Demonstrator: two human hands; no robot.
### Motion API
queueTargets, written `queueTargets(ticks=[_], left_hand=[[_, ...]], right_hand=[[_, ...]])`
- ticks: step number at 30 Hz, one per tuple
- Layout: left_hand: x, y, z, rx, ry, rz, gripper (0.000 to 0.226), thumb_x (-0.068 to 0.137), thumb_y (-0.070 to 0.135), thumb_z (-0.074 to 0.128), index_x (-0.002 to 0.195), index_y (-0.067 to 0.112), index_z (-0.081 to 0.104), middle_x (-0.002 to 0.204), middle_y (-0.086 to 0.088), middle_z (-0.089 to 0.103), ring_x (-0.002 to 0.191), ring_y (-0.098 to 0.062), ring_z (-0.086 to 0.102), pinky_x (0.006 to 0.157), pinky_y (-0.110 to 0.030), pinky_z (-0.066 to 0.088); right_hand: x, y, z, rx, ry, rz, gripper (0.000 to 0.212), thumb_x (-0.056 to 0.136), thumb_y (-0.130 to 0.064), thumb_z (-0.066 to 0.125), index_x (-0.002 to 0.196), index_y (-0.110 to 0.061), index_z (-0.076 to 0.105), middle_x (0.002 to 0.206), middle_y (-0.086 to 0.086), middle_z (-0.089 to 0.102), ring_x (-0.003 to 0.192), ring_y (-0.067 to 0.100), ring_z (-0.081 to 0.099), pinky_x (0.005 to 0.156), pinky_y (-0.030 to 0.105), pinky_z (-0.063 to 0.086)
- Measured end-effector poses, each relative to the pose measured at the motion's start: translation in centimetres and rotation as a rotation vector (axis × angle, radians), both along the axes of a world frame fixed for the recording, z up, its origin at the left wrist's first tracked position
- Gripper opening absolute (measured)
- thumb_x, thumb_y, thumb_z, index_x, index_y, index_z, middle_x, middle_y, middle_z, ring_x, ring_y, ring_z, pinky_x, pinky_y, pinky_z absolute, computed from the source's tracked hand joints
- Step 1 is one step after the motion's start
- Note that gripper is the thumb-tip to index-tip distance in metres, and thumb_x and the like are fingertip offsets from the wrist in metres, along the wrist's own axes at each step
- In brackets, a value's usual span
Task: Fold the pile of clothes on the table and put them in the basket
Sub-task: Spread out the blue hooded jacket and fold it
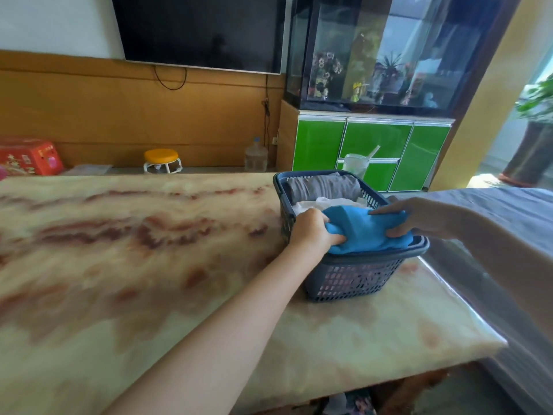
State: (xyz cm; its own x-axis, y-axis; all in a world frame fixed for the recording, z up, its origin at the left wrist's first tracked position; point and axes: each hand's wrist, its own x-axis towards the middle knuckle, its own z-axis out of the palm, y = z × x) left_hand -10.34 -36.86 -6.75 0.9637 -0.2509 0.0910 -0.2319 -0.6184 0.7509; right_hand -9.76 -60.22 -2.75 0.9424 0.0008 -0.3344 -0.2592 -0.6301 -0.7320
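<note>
Head view: the left grip [314,229] is clenched on the left end of a folded blue garment [365,232], fingers dug into the cloth. The right grip [419,217] grasps the right end of the garment, pinching the fabric between the thumb and the fingers. Both bare forearms reach in from the near side.

The blue garment sits in the near end of a dark blue plastic basket [353,277], its lower edge level with the rim. Whether it rests fully on the contents or is partly held up, I cannot tell. Behind it in the basket lies a white garment [326,203], and behind that a folded grey garment [323,187] fills the far end.

The basket stands on the table [149,250], a marbled cream and red-brown top, by the far right corner and along the right edge.

Beyond the far edge, on the floor, are a red box [30,157], a small stool with a yellow seat [161,160] and a clear water bottle [256,157]. A dark screen [200,28] hangs on the wall. To its right, a glass tank [374,49] sits on a green cabinet [374,148]. Just behind the basket is a clear cup with a straw [356,164].
</note>
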Motion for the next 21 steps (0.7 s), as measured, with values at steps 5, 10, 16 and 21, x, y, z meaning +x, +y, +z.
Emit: queueTargets(ticks=[5, 10, 16, 21], left_hand=[[0.6, -1.4, -0.2, 0.233, 0.012, -0.052, 0.041, 0.074, 0.027, 0.078, 0.103, 0.001, 0.065, 0.106, -0.014, 0.067, 0.101, -0.028, 0.062, 0.077, -0.033, 0.047], [2.2, -2.1, 1.5, 0.495, 0.196, -0.128, 0.065, 0.079, 0.042, 0.071, 0.126, 0.003, 0.051, 0.123, -0.009, 0.058, 0.111, -0.021, 0.058, 0.088, -0.029, 0.047], [1.8, -3.5, 1.4, 0.636, 0.170, -0.092, 0.049, 0.093, 0.013, 0.055, 0.138, 0.004, 0.037, 0.139, -0.012, 0.043, 0.126, -0.026, 0.046, 0.095, -0.031, 0.043], [1.5, -2.9, 2.3, 0.775, 0.153, -0.211, 0.065, 0.089, 0.035, 0.062, 0.141, 0.008, 0.034, 0.139, -0.012, 0.041, 0.120, -0.026, 0.050, 0.092, -0.032, 0.045]], right_hand=[[1.5, -0.4, -1.5, -0.301, 0.078, 0.080, 0.051, 0.070, -0.005, 0.080, 0.108, -0.039, 0.069, 0.113, 0.011, 0.065, 0.086, 0.030, 0.060, 0.083, 0.041, 0.050], [1.8, 0.5, -1.3, -0.229, 0.250, 0.088, 0.052, 0.078, 0.012, 0.066, 0.121, -0.018, 0.062, 0.109, 0.013, 0.065, 0.074, 0.025, 0.060, 0.060, 0.025, 0.052], [2.3, 1.6, -2.2, -0.420, 0.224, 0.110, 0.053, 0.076, 0.014, 0.065, 0.113, -0.025, 0.069, 0.103, 0.008, 0.070, 0.085, 0.031, 0.063, 0.084, 0.041, 0.053], [1.7, 2.0, -1.6, -0.499, 0.211, 0.141, 0.053, 0.079, 0.003, 0.068, 0.117, -0.033, 0.065, 0.098, 0.003, 0.068, 0.069, 0.021, 0.057, 0.063, 0.029, 0.051]])
